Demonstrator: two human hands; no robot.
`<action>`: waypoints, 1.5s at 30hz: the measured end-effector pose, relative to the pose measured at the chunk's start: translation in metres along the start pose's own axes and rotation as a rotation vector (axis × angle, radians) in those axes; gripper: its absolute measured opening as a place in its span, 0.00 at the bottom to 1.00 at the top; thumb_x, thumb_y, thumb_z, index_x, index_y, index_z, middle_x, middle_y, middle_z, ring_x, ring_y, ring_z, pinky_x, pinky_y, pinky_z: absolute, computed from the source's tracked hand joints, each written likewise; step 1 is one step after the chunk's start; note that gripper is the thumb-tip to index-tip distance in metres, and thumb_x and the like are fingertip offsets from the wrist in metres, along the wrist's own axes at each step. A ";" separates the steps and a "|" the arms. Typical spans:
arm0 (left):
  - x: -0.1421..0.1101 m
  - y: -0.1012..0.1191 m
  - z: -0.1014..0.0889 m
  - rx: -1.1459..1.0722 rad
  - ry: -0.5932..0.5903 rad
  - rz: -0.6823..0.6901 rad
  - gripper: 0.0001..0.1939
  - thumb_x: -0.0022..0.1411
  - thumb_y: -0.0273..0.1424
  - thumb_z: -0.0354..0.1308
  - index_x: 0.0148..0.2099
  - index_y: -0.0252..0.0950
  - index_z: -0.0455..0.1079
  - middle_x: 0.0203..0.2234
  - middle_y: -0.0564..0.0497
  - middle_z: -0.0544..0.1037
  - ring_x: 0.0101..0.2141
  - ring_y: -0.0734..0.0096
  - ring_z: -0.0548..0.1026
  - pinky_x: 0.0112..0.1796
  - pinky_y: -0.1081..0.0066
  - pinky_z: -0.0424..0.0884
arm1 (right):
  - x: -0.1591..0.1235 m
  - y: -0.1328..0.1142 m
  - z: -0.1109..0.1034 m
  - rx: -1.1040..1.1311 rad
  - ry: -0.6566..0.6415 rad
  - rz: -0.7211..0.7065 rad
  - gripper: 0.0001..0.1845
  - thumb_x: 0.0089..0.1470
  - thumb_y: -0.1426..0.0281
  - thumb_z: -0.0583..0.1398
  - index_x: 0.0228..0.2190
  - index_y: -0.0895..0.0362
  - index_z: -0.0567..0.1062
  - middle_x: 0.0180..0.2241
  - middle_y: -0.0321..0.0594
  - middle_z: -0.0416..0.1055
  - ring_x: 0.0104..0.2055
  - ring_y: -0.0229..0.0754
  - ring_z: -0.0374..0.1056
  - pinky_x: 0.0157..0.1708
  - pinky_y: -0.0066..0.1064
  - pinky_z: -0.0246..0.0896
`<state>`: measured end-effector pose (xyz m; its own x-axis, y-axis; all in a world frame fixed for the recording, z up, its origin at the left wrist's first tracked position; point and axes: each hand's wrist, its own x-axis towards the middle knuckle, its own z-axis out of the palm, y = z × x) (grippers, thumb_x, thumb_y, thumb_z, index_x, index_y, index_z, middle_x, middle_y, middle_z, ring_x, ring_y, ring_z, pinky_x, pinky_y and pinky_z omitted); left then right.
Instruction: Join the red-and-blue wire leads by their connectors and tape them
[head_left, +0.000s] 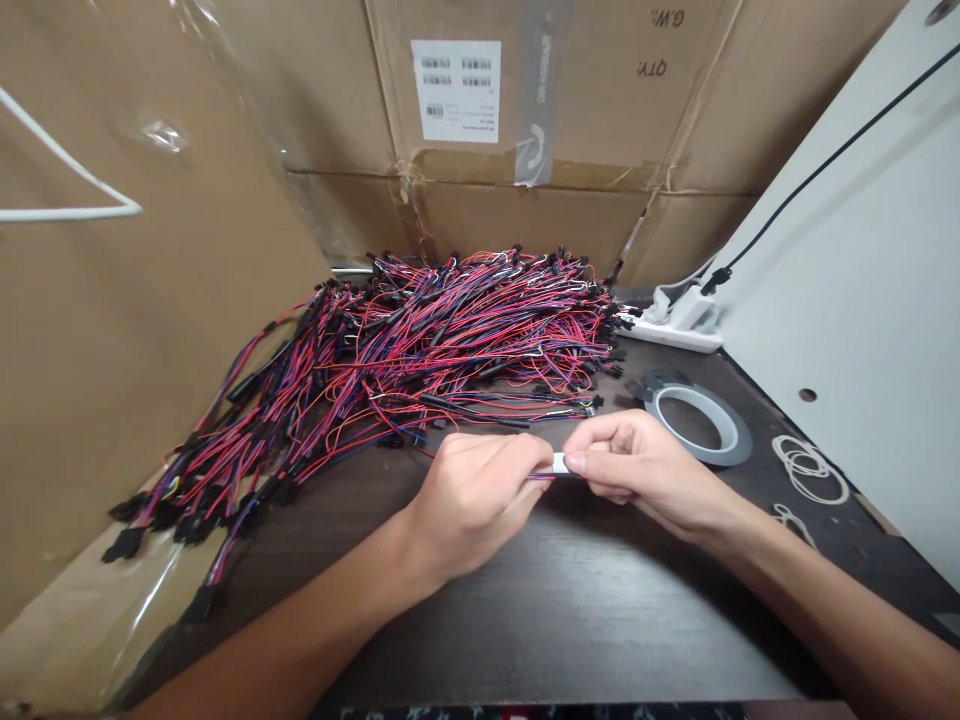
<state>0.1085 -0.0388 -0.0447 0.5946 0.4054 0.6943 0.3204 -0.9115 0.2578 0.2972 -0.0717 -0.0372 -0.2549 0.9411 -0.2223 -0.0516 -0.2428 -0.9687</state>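
So the little white piece [559, 462] sits right in the gap between the two hands, just above the bare front part of the dark table [570, 610]. The left hand [480, 495] has its fingers bunched together at the left end of it, and the right hand [630, 460] pinches the other end, thumb laid over the front – so both grips are clamped on it and only a short white bit shows in the middle. A few thin wires [540, 477] run along its lower edge, coming out by the left fingertips (what the hidden fingers are doing back there, I can't tell).

Behind the hands there's a big messy heap of red and dark cables [465, 330] with black plugs, spilling over to the left. Off to the right of the right hand lies a roll of grey tape [739, 437] – flat on the table – with some pale rubber bands [810, 470] near it and a white power strip [682, 332] further back.
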 end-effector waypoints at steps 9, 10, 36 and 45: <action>0.005 0.000 0.003 -0.026 0.058 -0.029 0.06 0.61 0.24 0.56 0.30 0.34 0.65 0.17 0.60 0.71 0.15 0.84 0.64 0.21 0.79 0.60 | -0.001 0.000 0.001 0.021 0.061 -0.073 0.11 0.41 0.69 0.69 0.25 0.61 0.74 0.15 0.29 0.60 0.17 0.27 0.48 0.16 0.23 0.36; 0.005 0.000 0.002 -0.040 0.047 -0.046 0.06 0.61 0.24 0.56 0.30 0.34 0.65 0.17 0.60 0.70 0.15 0.84 0.64 0.20 0.80 0.59 | -0.001 0.000 0.002 0.022 0.065 -0.080 0.11 0.41 0.69 0.69 0.24 0.61 0.74 0.15 0.29 0.59 0.17 0.27 0.48 0.16 0.22 0.37; 0.025 0.002 -0.006 -0.583 -0.419 -0.787 0.12 0.58 0.34 0.54 0.29 0.31 0.73 0.15 0.59 0.55 0.18 0.81 0.50 0.20 0.76 0.45 | 0.002 0.004 0.004 -0.261 0.114 -0.248 0.08 0.55 0.66 0.58 0.29 0.58 0.68 0.17 0.27 0.54 0.18 0.29 0.50 0.17 0.22 0.42; 0.022 0.000 -0.007 -0.640 -0.469 -0.870 0.09 0.56 0.31 0.54 0.28 0.32 0.71 0.15 0.56 0.67 0.17 0.79 0.63 0.20 0.78 0.57 | 0.001 0.009 0.007 -0.443 0.098 -0.259 0.09 0.58 0.65 0.55 0.30 0.57 0.66 0.17 0.27 0.52 0.18 0.31 0.48 0.18 0.24 0.42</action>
<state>0.1171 -0.0304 -0.0246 0.6144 0.7722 -0.1621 0.4027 -0.1302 0.9060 0.2900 -0.0746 -0.0449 -0.1952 0.9799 0.0422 0.3181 0.1039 -0.9423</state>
